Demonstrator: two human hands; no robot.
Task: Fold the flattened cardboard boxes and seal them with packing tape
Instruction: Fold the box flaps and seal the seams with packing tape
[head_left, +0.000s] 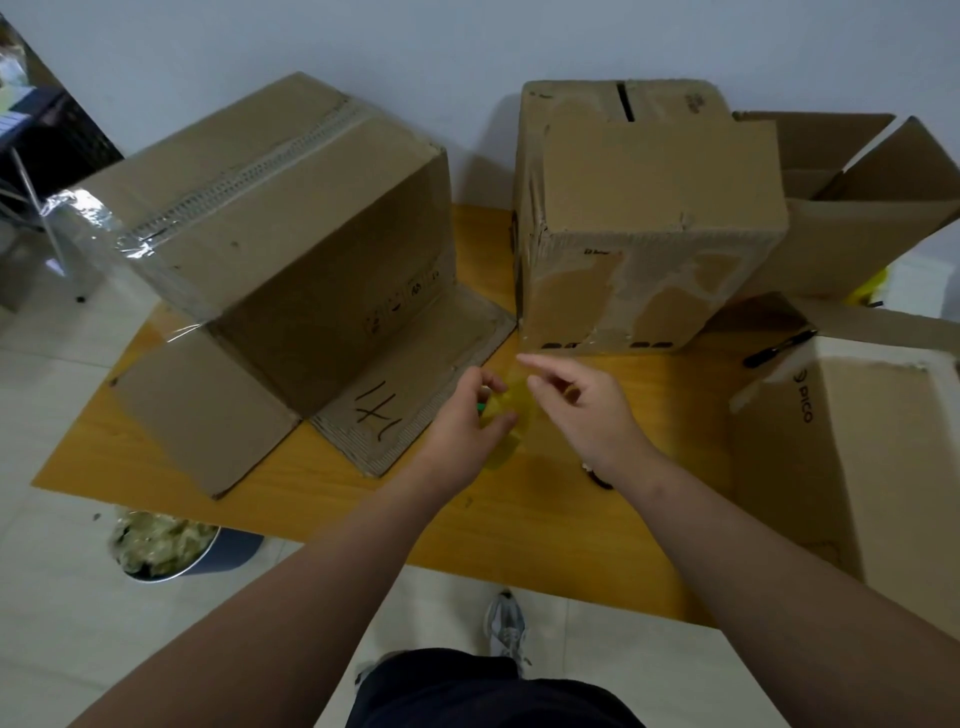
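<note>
Taping step: left hand (475, 418) grips yellow packing-tape roll (506, 415), right hand (576, 402) at its edge (pinching or not, cannot tell); next, free the end.

Matt cardboard boxes (291, 218), wood-grain table (322, 499)

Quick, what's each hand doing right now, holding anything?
Left hand: gripping the yellowish tape roll.
Right hand: fingers loosely curled at the roll; whether it pinches tape cannot be told.

Soft, even indoor light, faint shadows, wide-angle bending at the edges, slight motion blur on the hands (524, 410).
</note>
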